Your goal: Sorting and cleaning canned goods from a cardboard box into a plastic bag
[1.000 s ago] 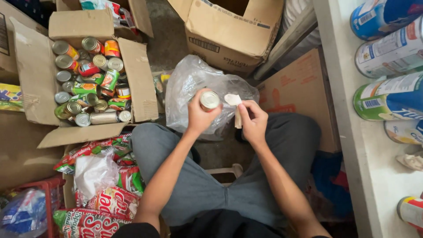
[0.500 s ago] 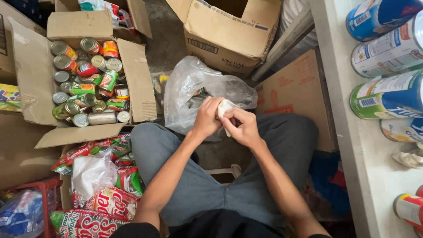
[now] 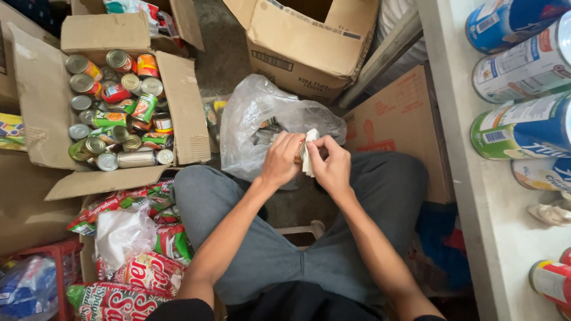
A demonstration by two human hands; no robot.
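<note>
My left hand point(image 3: 281, 159) is wrapped around a small can point(image 3: 298, 156), which is almost hidden between my two hands. My right hand point(image 3: 331, 166) presses a white cloth point(image 3: 309, 153) against the can. Both hands meet above my knees, in front of a clear plastic bag point(image 3: 256, 116) that holds more cans. I sit with grey trousers point(image 3: 369, 196) spread wide.
An open cardboard box point(image 3: 178, 101) full of several cans stands at the left. Another cardboard box point(image 3: 309, 47) is behind the bag. A white shelf point(image 3: 470, 196) at the right carries large cans lying on their sides. Red snack packets point(image 3: 148, 270) lie at the lower left.
A second ago my hands were apart, the can's lid showing in the left and the cloth in the right. Now they are together, the cloth against the can.
</note>
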